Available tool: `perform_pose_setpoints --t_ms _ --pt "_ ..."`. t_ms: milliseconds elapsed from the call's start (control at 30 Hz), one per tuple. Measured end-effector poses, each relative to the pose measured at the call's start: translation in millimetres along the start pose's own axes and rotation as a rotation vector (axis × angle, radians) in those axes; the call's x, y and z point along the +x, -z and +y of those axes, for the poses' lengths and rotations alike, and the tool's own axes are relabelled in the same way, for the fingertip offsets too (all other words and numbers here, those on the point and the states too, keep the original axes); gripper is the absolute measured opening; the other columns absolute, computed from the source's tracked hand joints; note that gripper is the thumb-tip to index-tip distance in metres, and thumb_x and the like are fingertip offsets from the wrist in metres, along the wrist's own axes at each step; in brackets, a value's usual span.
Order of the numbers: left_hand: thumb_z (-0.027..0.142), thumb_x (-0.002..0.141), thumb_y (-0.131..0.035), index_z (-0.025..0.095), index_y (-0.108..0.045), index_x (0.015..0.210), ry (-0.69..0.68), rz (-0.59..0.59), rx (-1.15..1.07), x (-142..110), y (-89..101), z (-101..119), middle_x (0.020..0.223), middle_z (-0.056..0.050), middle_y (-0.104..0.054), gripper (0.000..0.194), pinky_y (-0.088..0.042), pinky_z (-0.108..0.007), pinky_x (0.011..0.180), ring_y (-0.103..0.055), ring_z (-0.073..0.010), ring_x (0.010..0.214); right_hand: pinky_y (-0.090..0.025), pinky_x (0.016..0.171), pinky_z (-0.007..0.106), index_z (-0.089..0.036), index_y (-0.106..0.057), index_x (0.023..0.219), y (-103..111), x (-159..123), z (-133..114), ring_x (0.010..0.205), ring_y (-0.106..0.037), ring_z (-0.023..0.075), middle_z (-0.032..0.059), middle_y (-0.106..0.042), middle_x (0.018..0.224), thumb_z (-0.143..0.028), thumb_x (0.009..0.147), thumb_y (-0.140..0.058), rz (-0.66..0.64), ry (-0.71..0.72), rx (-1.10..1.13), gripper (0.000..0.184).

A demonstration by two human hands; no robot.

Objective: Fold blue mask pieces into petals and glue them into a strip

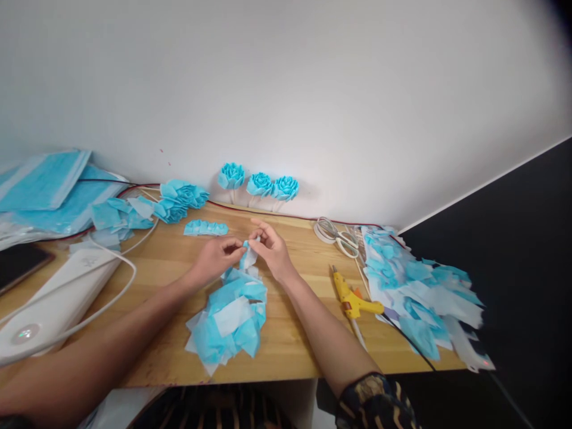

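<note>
My left hand [217, 257] and my right hand [273, 250] meet over the middle of the table. Between their fingertips they pinch a small blue-and-white fabric piece [250, 256]. Just below it lies a loose pile of blue and white fabric pieces [232, 319], close to the table's front edge. Beyond my left hand, a row of folded blue petals [205, 227] rests on the wood. Farther back, three blue fabric flowers [260, 185] on pale sticks lean against the wall.
Right of my arm lies a yellow glue gun [353, 298], with scissors [346, 241] behind it. Fabric scraps [411, 292] cover the right end. At left are a white power strip [58, 304] with cables, packed blue sheets [44, 185], more blue flowers [179, 199] and a dark phone [22, 265].
</note>
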State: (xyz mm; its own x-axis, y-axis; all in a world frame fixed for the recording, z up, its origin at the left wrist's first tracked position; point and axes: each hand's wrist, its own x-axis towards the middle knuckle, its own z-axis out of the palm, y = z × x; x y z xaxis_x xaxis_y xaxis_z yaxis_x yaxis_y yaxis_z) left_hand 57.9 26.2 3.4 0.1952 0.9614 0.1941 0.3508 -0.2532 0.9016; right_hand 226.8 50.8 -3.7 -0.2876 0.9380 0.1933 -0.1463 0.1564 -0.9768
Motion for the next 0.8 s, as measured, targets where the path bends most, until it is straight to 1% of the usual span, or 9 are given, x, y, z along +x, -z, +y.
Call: perform_pose_setpoints --t_ms 67,133,233,333,433,500,567,700,800 --pt "0.039 0.081 -0.059 0.019 -0.067 0.068 0.017 -0.001 -0.026 -0.1 0.9 1.0 0.067 0.0 -0.066 0.025 -0.042 -0.026 0.062 -0.057 -0.0171 0.066 -0.043 0.067 0.023 -0.026 -0.061 0.123 0.7 1.4 -1.6 0.072 -0.053 0.0107 -0.0034 -0.059 0.083 -0.031 0.077 -0.071 0.004 -0.007 -0.016 0.047" --pt "0.043 0.081 -0.061 0.019 -0.072 0.082 0.064 -0.002 -0.082 0.5 2.4 -0.3 0.079 -0.002 -0.072 0.026 -0.045 -0.027 0.066 -0.062 -0.0196 0.074 -0.044 0.067 0.024 -0.025 -0.062 0.121 1.6 2.7 -3.8 0.071 -0.053 0.0109 -0.0034 -0.059 0.081 -0.032 0.077 -0.071 0.017 -0.012 -0.018 0.045" --pt "0.049 0.08 -0.064 0.018 -0.071 0.104 0.131 -0.004 -0.175 2.5 4.7 -5.8 0.096 -0.005 -0.075 0.04 -0.047 -0.029 0.074 -0.065 -0.0231 0.087 -0.043 0.068 0.024 -0.025 -0.063 0.119 2.5 4.8 -8.7 0.069 -0.052 0.0102 -0.004 -0.06 0.079 -0.031 0.077 -0.071 0.019 -0.016 -0.012 0.043" --pt "0.05 0.079 -0.066 0.015 -0.068 0.11 0.169 -0.026 -0.245 4.7 6.3 -9.9 0.095 -0.007 -0.074 0.047 -0.047 -0.03 0.074 -0.065 -0.0234 0.087 -0.043 0.068 0.023 -0.025 -0.064 0.116 2.1 7.4 -15.2 0.068 -0.052 0.0097 -0.0047 -0.059 0.078 -0.029 0.077 -0.071 0.011 -0.011 -0.03 0.04" --pt "0.046 0.076 -0.069 0.015 -0.068 0.1 0.166 -0.044 -0.277 6.0 7.2 -7.4 0.083 -0.004 -0.071 0.039 -0.045 -0.029 0.069 -0.062 -0.0199 0.077 -0.044 0.068 0.023 -0.025 -0.065 0.115 0.5 10.1 -21.5 0.068 -0.053 0.0096 -0.0046 -0.059 0.078 -0.028 0.078 -0.07 -0.022 -0.001 -0.063 0.038" --pt "0.043 0.074 -0.07 0.017 -0.066 0.08 0.16 -0.044 -0.264 6.0 7.8 -3.4 0.069 0.001 -0.063 0.027 -0.041 -0.027 0.063 -0.056 -0.0159 0.066 -0.045 0.069 0.024 -0.025 -0.065 0.117 -0.8 11.7 -24.4 0.07 -0.054 0.0102 -0.0037 -0.061 0.079 -0.029 0.08 -0.069 -0.072 0.003 -0.088 0.038" --pt "0.042 0.073 -0.071 0.018 -0.06 0.066 0.178 -0.041 -0.279 5.5 8.5 -0.5 0.062 0.004 -0.056 0.027 -0.037 -0.026 0.059 -0.05 -0.0134 0.06 -0.048 0.076 0.025 -0.026 -0.062 0.123 -1.1 12.4 -25.8 0.081 -0.059 0.0125 -0.0012 -0.066 0.089 -0.032 0.082 -0.069 -0.087 0.023 -0.089 0.042" --pt "0.042 0.076 -0.07 0.018 -0.062 0.072 0.235 0.001 -0.433 3.7 9.6 -4.0 0.069 0.002 -0.059 0.026 -0.038 -0.026 0.063 -0.051 -0.0136 0.066 -0.045 0.101 0.033 -0.032 -0.046 0.141 4.5 8.2 -21.5 0.118 -0.058 0.0177 0.0041 -0.064 0.126 -0.04 0.089 -0.061 0.038 0.068 0.002 0.055" --pt "0.041 0.078 -0.07 0.019 -0.061 0.069 0.261 0.07 -0.497 3.2 9.1 -8.9 0.067 0.003 -0.056 0.025 -0.037 -0.026 0.063 -0.049 -0.0131 0.064 -0.042 0.105 0.035 -0.031 -0.043 0.143 9.4 0.3 -12.6 0.123 -0.057 0.0184 0.005 -0.065 0.126 -0.043 0.091 -0.058 0.044 0.012 0.017 0.056"
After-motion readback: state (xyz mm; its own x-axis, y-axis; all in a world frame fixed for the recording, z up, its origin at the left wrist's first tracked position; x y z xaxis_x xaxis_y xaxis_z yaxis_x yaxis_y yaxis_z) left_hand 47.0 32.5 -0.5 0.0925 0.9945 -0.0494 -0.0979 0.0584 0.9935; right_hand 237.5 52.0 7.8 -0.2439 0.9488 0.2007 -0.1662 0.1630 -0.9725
